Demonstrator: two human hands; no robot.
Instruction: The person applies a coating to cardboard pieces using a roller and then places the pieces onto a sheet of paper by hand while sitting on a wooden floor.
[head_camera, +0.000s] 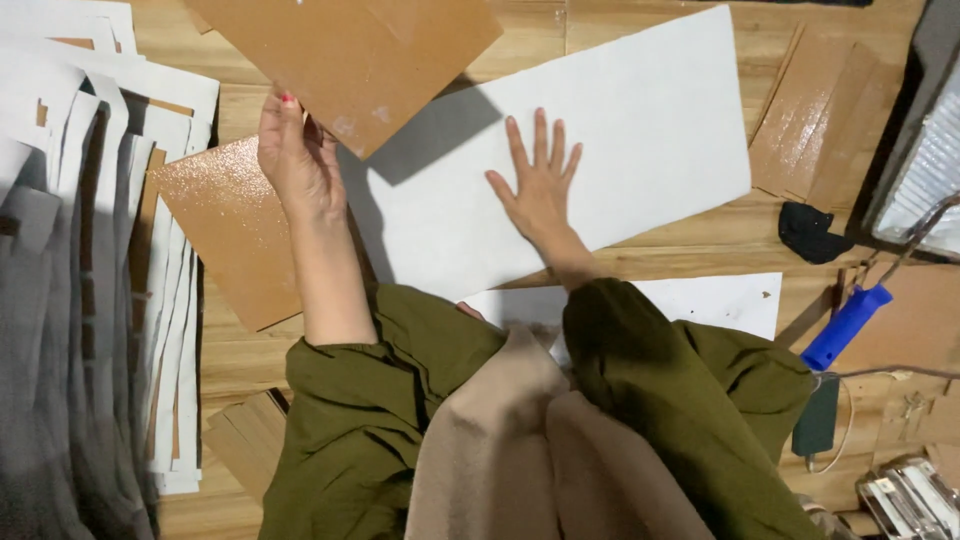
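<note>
Sleeves: olive green, both arms reach fwd from near edge of wooden floor; beige cloth over lap.
Small white sheet: lies just past the sleeves, partly hidden under them.
Roller: blue handle w/ wire frame, near right edge, beside a black rag.
Right hand: released, fingers spread flat, palm pressing on big white sheet.
Big white sheet: lies tilted across middle of floor, far corner twd right.
Left hand: grasping near corner of brown board, lifted above floor; board's shadow falls on white sheet.
Glossy brown board: flat on floor, left of white sheet, under left arm.
Pile: white strips & sheets stacked along left edge.
Far right: more glossy brown boards, touching each other, near white sheet's end.
</note>
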